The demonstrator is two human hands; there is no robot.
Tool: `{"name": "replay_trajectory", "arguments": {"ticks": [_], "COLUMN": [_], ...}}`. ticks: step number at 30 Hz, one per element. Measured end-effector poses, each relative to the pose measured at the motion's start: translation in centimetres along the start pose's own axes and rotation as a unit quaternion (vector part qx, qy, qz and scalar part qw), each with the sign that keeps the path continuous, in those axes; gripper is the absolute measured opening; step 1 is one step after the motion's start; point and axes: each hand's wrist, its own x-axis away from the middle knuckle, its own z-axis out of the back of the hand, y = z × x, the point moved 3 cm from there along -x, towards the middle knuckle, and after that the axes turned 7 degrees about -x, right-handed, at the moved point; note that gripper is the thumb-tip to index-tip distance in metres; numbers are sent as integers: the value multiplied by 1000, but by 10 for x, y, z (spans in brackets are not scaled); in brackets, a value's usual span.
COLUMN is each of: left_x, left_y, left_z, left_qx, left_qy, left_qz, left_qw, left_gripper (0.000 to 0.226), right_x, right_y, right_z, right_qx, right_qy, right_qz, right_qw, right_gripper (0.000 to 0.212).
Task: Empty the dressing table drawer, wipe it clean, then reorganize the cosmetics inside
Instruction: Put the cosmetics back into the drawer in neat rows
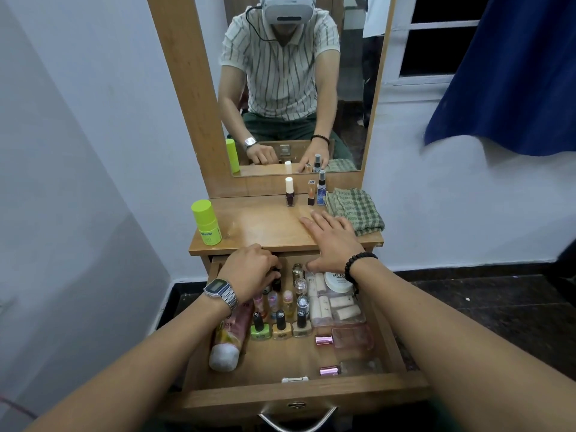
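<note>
The wooden drawer (299,392) stands pulled out below the dressing table top (265,226). Inside it are several nail polish bottles (280,325), a pink lotion bottle (229,338) lying on its side, a white nail polish remover jar (338,280), a clear box of rolled pads (338,307) and two pink-capped perfume bottles (346,339). My left hand (251,271) reaches into the drawer's back left and its fingers curl round a small dark-capped bottle (276,280). My right hand (330,236) hovers flat over the table's front edge, fingers spread, holding nothing.
On the table top stand a lime green bottle (206,222), a dark nail polish with a white cap (290,192), an amber bottle (311,192) and a blue spray bottle (321,188). A folded green checked cloth (355,210) lies at the right. The mirror (293,85) rises behind.
</note>
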Motion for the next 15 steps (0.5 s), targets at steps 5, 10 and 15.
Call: {"name": "replay_trajectory", "arguments": {"ticks": [5,10,15], "left_x": [2,4,-7], "left_y": [1,0,2], "left_z": [-6,-9,29], "left_qx": [-13,-37,-3], "left_qy": [-4,-17,79], "left_qz": [-7,-11,-1], "left_qw": [1000,999,997], "left_gripper": [26,27,26], "right_x": [0,0,1], "right_y": [-1,0,-1], "right_z": [1,0,0], "right_qx": [-3,-4,0], "right_qy": [0,5,7], "right_qz": [1,2,5], "right_qw": [1000,1000,1000], "right_gripper": [106,106,107]}}
